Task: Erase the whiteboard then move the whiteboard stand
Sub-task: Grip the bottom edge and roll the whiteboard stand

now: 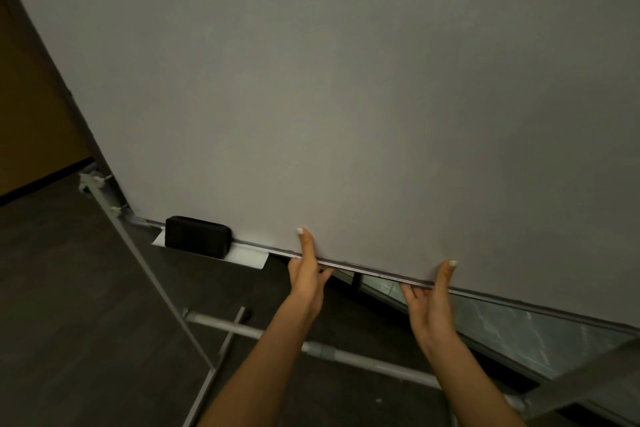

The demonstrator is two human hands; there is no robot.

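**Both hands on the whiteboard's lower edge**

Whiteboard point(346, 97) filling most of the frame, blank, tilted so its bottom edge slopes down toward the lower right. Left hand point(306, 274) pinching that edge at lower centre: thumb flat on the front face, fingers tucked behind. Right hand point(431, 302) just beside it to the right, same grip, thumb up on the face, fingers under the rim. Black eraser point(197, 236) sitting on the small tray point(249, 256) at lower left, near the left hand but apart from it. Stand point(145, 274) legs and crossbar below, grey metal, spread over dark floor point(69, 305). Open floor at lower left; brown wall point(27, 97) at the left edge.
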